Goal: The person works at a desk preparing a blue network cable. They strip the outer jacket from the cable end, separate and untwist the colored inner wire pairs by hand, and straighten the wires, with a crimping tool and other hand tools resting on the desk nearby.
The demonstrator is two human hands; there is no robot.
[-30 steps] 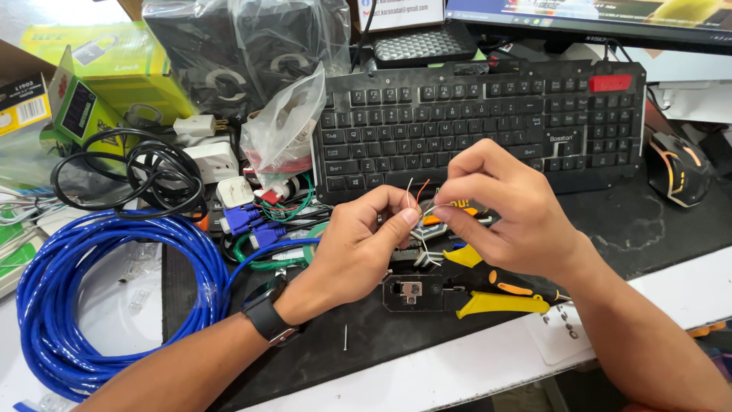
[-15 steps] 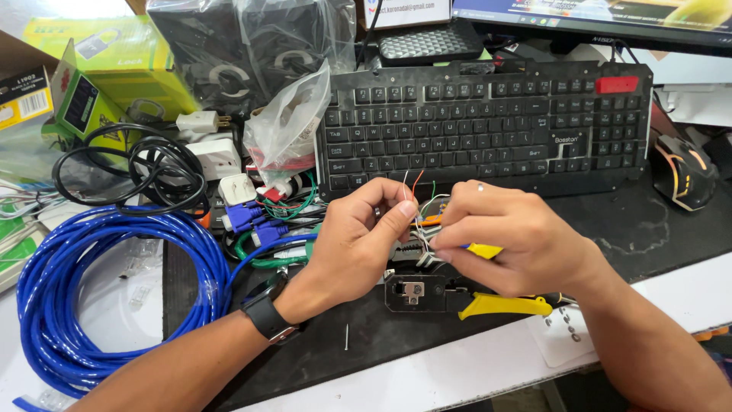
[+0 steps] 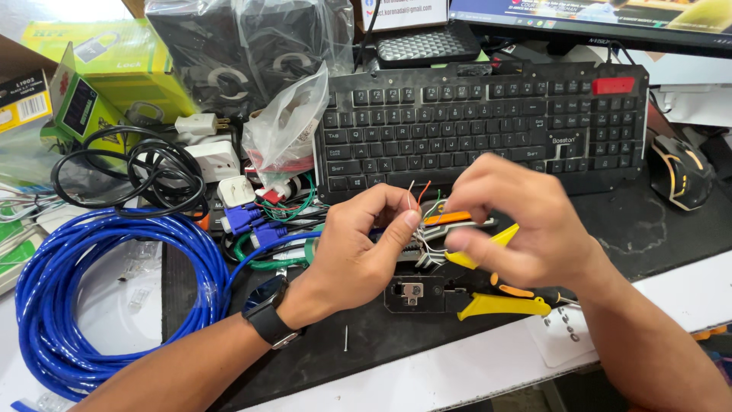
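**A:** Wires [image 3: 424, 200], thin coloured ones, fanned out of the end of the blue cable [image 3: 91, 290]. That's what I've got between both hands, just above the counter [image 3: 633, 229] in front of the keyboard [image 3: 480, 122].

**B:** Which hand has them?

**A:** My left hand [image 3: 358, 252] pinches the cable end, thumb and forefinger closed tight on it right where the strands come out. My right hand [image 3: 526, 229] is closed too, its grip wrapped round a small tool with an orange and yellow body [image 3: 476, 229], held against the strands. I can't tell whether its fingertips are also touching a strand; they hide that spot.

**B:** How do they feel to handle, you reckon?

**A:** Very light and soft, I'd judge. Each strand bends at a touch and springs a little, so they splay apart unless pinched. Thin enough to kink or nick, so a gentle grip is better than a hard one.

**B:** Where's best to hold?

**A:** Low down, at the jacket edge, where the strands are bundled and stiffest. Holding by the tips would let them twist.

**B:** And below your hands?

**A:** A crimping tool [image 3: 465, 297] with yellow handles lies flat on the counter, untouched. The rest of the blue cable is coiled well off to my left.
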